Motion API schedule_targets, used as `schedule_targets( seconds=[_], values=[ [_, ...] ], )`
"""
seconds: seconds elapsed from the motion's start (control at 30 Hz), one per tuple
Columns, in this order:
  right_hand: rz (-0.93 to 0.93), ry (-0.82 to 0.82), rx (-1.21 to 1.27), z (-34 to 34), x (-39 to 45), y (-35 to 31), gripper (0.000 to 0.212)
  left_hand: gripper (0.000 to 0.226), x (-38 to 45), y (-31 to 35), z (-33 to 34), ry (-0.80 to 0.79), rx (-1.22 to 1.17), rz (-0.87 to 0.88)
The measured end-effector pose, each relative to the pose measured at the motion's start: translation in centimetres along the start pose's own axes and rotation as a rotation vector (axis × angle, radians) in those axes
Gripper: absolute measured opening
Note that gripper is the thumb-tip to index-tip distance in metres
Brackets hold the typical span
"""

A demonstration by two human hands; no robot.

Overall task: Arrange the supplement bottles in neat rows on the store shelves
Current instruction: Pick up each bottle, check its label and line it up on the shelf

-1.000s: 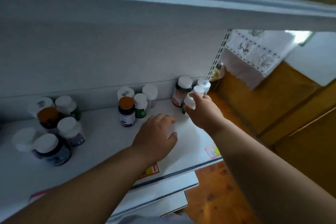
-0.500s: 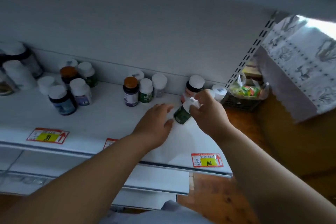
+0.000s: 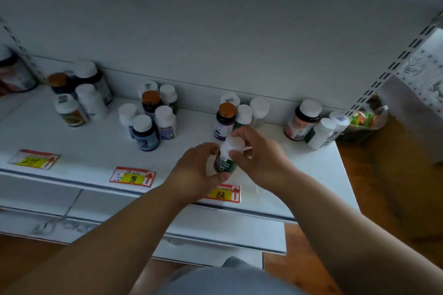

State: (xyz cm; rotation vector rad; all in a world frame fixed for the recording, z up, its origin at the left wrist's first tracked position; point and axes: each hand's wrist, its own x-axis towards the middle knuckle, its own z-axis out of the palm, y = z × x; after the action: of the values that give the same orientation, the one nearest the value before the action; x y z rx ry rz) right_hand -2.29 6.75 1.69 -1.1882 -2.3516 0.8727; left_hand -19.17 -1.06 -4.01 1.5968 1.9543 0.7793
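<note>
1. Here, head view: I see my left hand (image 3: 195, 170) and right hand (image 3: 257, 158) both gripping one green-labelled bottle (image 3: 225, 160), white cap up, above the shelf (image 3: 96, 151) front edge.
2. Remaining bottles stand clustered along the back.

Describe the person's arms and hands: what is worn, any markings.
Both forearms are bare up to the frame edge, with no sleeves in view. The left hand and right hand wear no gloves; no rings, watch or bracelets are visible. No markings show, though the picture is dim and slightly blurred.
</note>
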Motion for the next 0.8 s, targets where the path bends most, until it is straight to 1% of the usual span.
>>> schedule_targets(
  seconds=[0.07, 0.13, 0.2, 0.27, 0.4, 0.6, 0.7, 0.77, 0.8],
  values=[
    [-0.024, -0.034, -0.005, 2.0, -0.2, -1.0, 0.037, 0.071, 0.1, -1.8, -0.4, 0.018, 0.179, 0.060],
    [-0.035, -0.023, -0.027, 3.4, -0.4, -1.7, 0.041, 0.070, 0.1, -3.1, -0.4, 0.012, 0.310, 0.181],
    [-0.025, 0.008, -0.022, 4.2, -0.5, -2.1, 0.043, 0.068, -0.1, -3.9, -0.3, 0.011, 0.322, 0.282],
    [-0.018, 0.042, -0.020, 4.8, -0.8, -2.5, 0.041, 0.070, -0.4, -4.2, -0.2, 0.041, 0.311, 0.319],
    [-0.012, 0.094, -0.047, 5.9, -0.8, -3.3, 0.038, 0.078, -0.9, -4.5, -0.5, 0.079, 0.306, 0.282],
    [-0.012, 0.109, -0.080, 7.0, -1.0, -3.7, 0.037, 0.073, -1.5, -5.0, -1.0, 0.045, 0.320, 0.273],
    [0.001, 0.108, -0.095, 7.1, -1.0, -3.9, 0.040, 0.071, -1.4, -4.8, -1.3, 0.032, 0.309, 0.258],
    [0.002, 0.123, -0.103, 7.0, -1.4, -3.8, 0.045, 0.070, -1.9, -4.6, -1.8, 0.051, 0.286, 0.249],
    [0.008, 0.137, -0.103, 6.8, -1.7, -3.7, 0.046, 0.070, -2.3, -4.5, -2.1, 0.089, 0.272, 0.247]
  ],
)
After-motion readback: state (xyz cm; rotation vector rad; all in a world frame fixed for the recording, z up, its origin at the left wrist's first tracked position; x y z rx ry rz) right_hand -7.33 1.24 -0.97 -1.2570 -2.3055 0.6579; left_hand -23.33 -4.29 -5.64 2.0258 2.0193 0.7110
